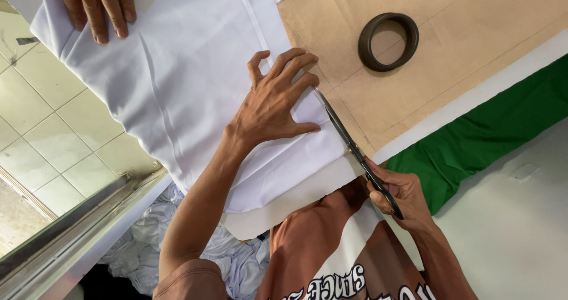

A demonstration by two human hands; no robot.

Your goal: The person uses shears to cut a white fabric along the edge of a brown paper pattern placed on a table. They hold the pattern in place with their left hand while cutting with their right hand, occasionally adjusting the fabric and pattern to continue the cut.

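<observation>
- Head view: white cloth (pixel 195 81) is spread on the surface (pixel 515 229) and fills the middle and upper left of the frame.
- The left hand (pixel 275 102) is laid flat on the white cloth in the middle of the frame, with its fingers (pixel 293 57) spread apart and pressed down.
- The right hand (pixel 402 196) is seen at the lower right, with its fingers wrapped tight around the handles of the scissors (pixel 349 140).
- The scissor blades are pointed up along the edge of a brown paper pattern (pixel 449 57), just beside the left hand's thumb.
- A dark ring (pixel 388 41) is placed on the pattern in the upper middle, and green cloth (pixel 491 128) is seen under it at the right.
- Another person's hand (pixel 97 4) is pressed on the cloth at the upper left.
- The thumb could be nicked, because the blades are so close to it.
- The cut could go crooked if the cloth is pulled or the pattern slides.
- Counted: three hands, one pair of scissors, one ring, one pattern, one white cloth, one green cloth.
</observation>
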